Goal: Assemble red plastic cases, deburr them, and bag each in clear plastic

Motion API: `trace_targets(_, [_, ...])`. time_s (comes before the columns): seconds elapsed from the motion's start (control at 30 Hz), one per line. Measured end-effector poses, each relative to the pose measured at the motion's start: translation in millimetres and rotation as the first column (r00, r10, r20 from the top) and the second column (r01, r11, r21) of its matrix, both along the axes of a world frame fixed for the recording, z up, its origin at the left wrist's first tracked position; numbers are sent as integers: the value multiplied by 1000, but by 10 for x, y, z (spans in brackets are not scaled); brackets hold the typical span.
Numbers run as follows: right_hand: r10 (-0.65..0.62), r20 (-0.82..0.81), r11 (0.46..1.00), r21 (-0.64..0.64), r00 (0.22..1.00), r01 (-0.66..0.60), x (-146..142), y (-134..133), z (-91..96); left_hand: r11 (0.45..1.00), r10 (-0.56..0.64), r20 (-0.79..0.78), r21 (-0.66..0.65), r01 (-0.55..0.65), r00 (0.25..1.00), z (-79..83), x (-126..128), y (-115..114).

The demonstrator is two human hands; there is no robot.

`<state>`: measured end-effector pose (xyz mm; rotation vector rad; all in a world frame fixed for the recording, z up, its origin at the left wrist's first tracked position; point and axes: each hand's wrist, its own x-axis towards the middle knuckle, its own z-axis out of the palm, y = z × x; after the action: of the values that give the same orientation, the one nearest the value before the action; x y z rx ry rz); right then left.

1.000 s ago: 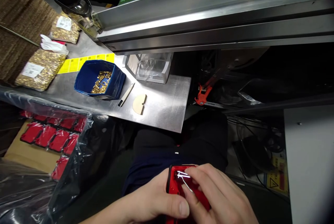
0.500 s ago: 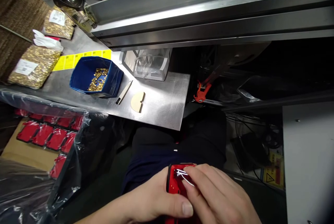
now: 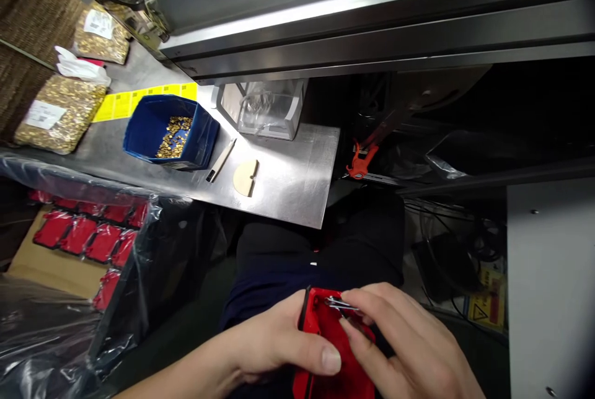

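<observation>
Low in the view, over my lap, my left hand (image 3: 279,343) grips a red plastic part (image 3: 332,349) from its left side, thumb pressed across its face. My right hand (image 3: 409,349) comes in from the right with fingers pinched on thin metal tweezers (image 3: 341,305), whose tips touch the top edge of the red part. The part's lower end runs out of the frame.
A steel worktable (image 3: 288,188) holds a blue bin of small gold pieces (image 3: 170,135), a pen-like tool (image 3: 222,160), a tan disc (image 3: 245,177), a clear container (image 3: 263,111), yellow labels and bagged gold pieces (image 3: 53,114). A plastic-lined box with several red parts (image 3: 88,238) sits at left.
The red part has tilted and sits a little lower in my left hand. The tweezers have shifted to its top edge. The camera has moved slightly.
</observation>
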<state>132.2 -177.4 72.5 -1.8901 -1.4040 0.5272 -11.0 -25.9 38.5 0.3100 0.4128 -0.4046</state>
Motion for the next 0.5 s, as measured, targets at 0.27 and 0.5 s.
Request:
trace_targets(0.27, [45, 170, 992, 108, 984, -64, -42, 113, -37, 998, 33, 14, -59, -32, 999, 6, -1, -26])
trace_targets(0.5, [85, 241, 982, 146, 967, -123, -18, 73, -104, 999, -28, -8, -25, 28, 1000, -29, -49, -23])
